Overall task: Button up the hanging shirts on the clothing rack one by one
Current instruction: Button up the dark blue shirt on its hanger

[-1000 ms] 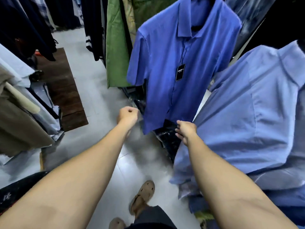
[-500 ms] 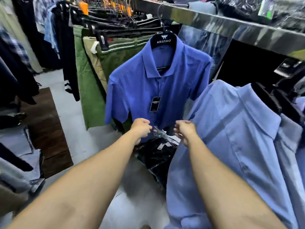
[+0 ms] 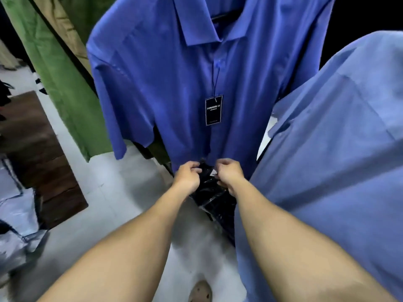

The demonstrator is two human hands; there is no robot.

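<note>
A royal-blue short-sleeved shirt (image 3: 174,83) hangs straight ahead, with a dark price tag (image 3: 214,110) dangling on a string down its front. My left hand (image 3: 188,174) and my right hand (image 3: 227,173) are both at the shirt's bottom hem, fingers curled, each pinching one edge of the front opening. The hem between the hands is partly hidden by my fingers. A lighter blue shirt (image 3: 338,149) hangs close on the right, against my right forearm.
Green trousers (image 3: 56,73) and khaki garments hang to the left. Black plastic-wrapped packs (image 3: 212,199) lie below my hands. A dark wooden mat (image 3: 39,160) lies on the pale tiled floor (image 3: 113,188) at left. My sandal (image 3: 200,292) shows at the bottom.
My left hand has come in from the left to the shirt's hem, and both hands now meet at its bottom edge. The view has moved closer to the royal-blue shirt.
</note>
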